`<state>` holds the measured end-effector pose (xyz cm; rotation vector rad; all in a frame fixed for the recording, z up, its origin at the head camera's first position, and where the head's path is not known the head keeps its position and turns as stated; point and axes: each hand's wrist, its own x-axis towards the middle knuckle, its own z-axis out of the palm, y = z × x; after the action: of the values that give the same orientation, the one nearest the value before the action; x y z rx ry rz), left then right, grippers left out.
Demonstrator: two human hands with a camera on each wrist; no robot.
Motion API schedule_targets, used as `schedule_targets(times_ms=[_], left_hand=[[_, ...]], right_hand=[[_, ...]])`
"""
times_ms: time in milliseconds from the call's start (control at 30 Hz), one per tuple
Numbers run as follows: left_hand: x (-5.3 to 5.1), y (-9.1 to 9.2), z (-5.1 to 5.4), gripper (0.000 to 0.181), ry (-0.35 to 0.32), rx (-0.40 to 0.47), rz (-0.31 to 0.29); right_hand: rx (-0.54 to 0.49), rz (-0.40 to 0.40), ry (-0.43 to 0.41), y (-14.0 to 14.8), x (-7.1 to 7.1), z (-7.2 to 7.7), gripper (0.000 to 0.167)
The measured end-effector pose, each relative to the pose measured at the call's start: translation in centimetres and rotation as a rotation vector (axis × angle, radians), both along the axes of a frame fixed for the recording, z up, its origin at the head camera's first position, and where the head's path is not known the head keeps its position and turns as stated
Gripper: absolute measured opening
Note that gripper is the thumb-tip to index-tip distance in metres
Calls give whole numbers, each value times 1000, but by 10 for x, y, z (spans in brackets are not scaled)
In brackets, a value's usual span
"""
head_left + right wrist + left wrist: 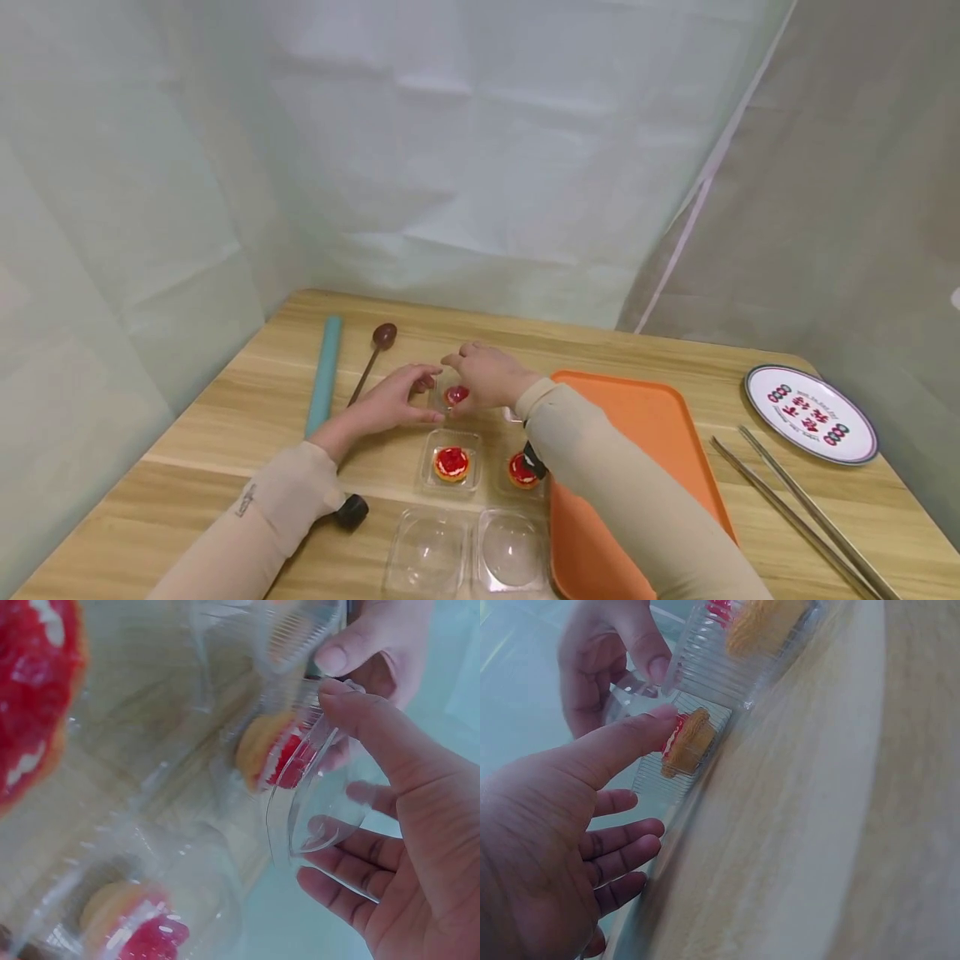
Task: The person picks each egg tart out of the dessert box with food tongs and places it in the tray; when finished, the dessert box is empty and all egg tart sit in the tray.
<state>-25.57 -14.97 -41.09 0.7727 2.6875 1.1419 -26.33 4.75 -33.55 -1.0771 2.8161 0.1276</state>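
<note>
Taking the far tart (455, 395) as my clock's centre, the teal roll (324, 375) lies at nine and the brown spoon (385, 336) at ten, apparently set aside to leave my arms room. My left hand (390, 402) is also at nine, fingers relaxed and gripping nothing, the thumb beside the far tart's box; I would guess it waits there to steady the plastic (whether the thumb touches, I can't tell).

Two transparent container halves (427, 552) (512, 550) lie side by side between five and half past six, with no tart in either. At six, the near tart (452, 464), red-topped with a golden crust, sits in its own transparent box. My right hand (420, 802), at two, pinches a transparent lid (281, 817) by its edge, thumb one side and fingers the other, tilted beside the far tart; that hold probably spares the topping. Another tart (522, 471) sits boxed at half past four, partly behind my wrist strap.

The orange tray (667, 433) lies under my right forearm at four; beyond it, near half past three, are metal tongs (802, 508), then at three the patterned plate (855, 417).
</note>
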Motion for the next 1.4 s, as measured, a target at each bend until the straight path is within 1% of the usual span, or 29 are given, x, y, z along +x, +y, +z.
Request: schedule_targets(times_ms=[100, 200, 267, 367, 500, 733, 900, 1000, 1100, 1167, 1267, 1400], left_hand=[[0, -1, -1, 77, 0, 4, 10], [0, -1, -1, 74, 1, 12, 16], [-1, 0, -1, 73, 9, 11, 14], [-1, 1, -1, 73, 5, 13, 15], [-2, 2, -1, 74, 0, 11, 22], [-1, 6, -2, 74, 20, 2, 11], [-1, 5, -2, 73, 32, 2, 14], [-1, 4, -3, 73, 28, 1, 19], [-1, 4, -4, 74, 20, 6, 23], [-2, 4, -4, 74, 14, 13, 26], [-2, 5, -4, 73, 21, 14, 26], [-1, 6, -3, 74, 20, 9, 29]], right_hand=[[-29, 11, -20, 1, -1, 3, 82], [-82, 17, -53, 3, -2, 8, 81], [-114, 20, -61, 6, -2, 13, 80], [-172, -4, -79, 11, -2, 18, 78], [-230, -43, -100, 20, -4, 23, 78], [-323, -38, -68, 37, -11, 26, 80], [-406, -65, -103, 43, -15, 31, 82], [-464, -78, -122, 46, -19, 29, 82], [-534, -81, -145, 50, -25, 24, 81], [-582, -92, -175, 52, -28, 20, 81], [-650, -117, -218, 54, -31, 15, 82], [-715, -149, -275, 54, -35, 8, 80]])
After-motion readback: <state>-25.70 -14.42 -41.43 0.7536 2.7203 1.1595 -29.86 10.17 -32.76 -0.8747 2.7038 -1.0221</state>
